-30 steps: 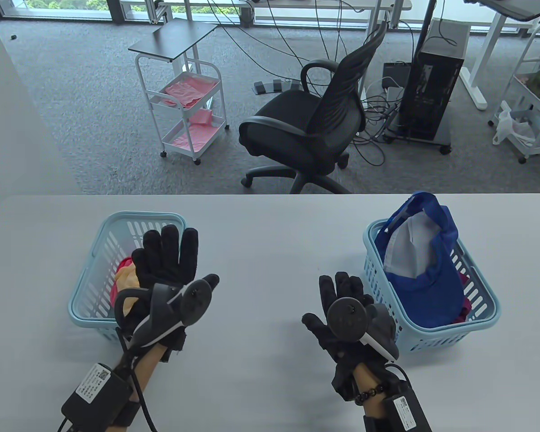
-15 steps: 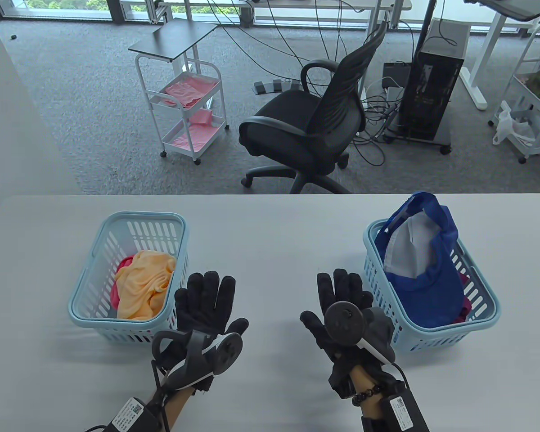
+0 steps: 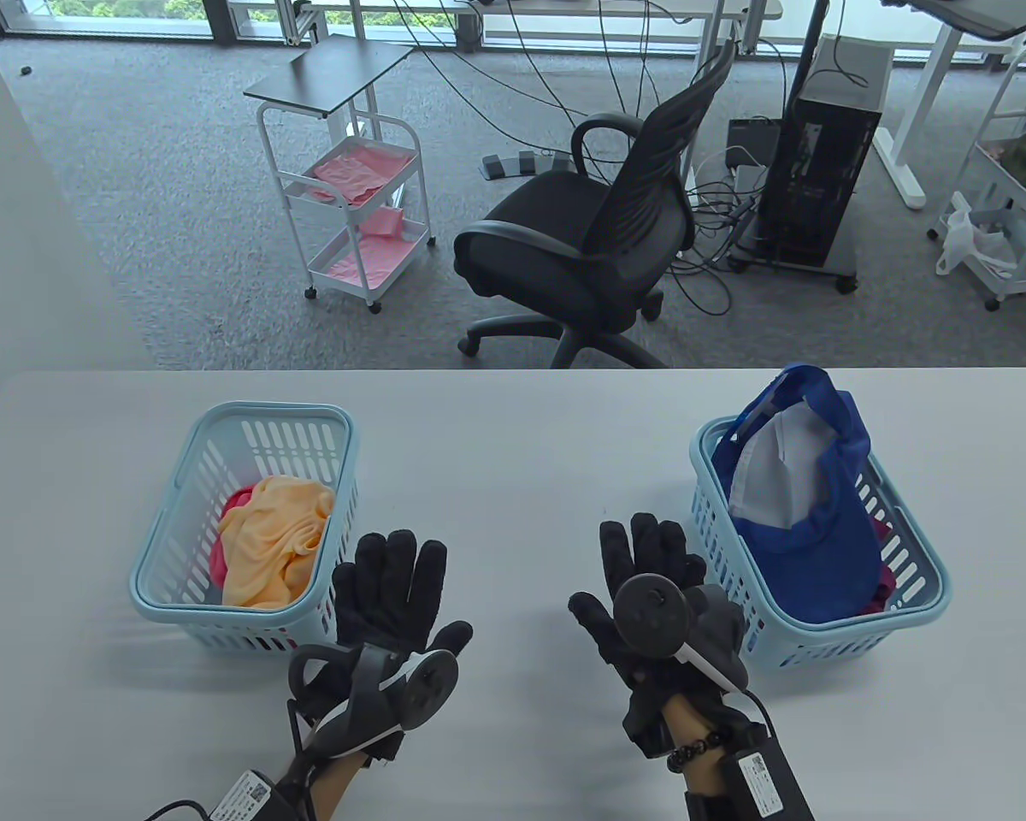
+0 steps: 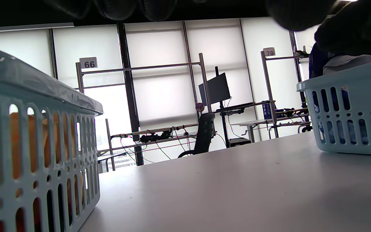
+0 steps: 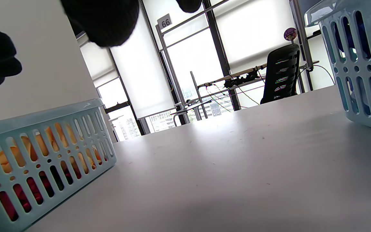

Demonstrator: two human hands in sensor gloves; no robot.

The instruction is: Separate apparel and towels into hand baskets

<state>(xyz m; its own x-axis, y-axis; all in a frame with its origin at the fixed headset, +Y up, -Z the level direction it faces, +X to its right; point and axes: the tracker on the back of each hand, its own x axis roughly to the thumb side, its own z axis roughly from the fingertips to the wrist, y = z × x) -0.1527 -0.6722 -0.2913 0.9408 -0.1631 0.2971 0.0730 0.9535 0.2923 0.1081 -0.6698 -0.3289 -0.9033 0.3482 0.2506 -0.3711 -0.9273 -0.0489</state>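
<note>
A light blue basket (image 3: pixel 175 487) on the left of the table holds an orange towel (image 3: pixel 274 534) over a red cloth (image 3: pixel 238 500). A second light blue basket (image 3: pixel 928 590) on the right holds a blue and white cap (image 3: pixel 808 505) over a dark red cloth (image 3: pixel 881 590). My left hand (image 3: pixel 389 586) lies open and empty on the table, just right of the left basket. My right hand (image 3: pixel 641 564) lies open and empty, just left of the right basket. The left basket shows in the left wrist view (image 4: pixel 43 154) and the right wrist view (image 5: pixel 43 154).
The grey table (image 3: pixel 521 462) stretches between the baskets. Beyond its far edge stand a black office chair (image 3: pixel 598 231), a white cart (image 3: pixel 350 171) with pink cloths and a computer tower (image 3: pixel 821 162).
My left hand has come out of the left basket, uncovering the orange towel, and moved right and back onto the table. My right hand has barely moved.
</note>
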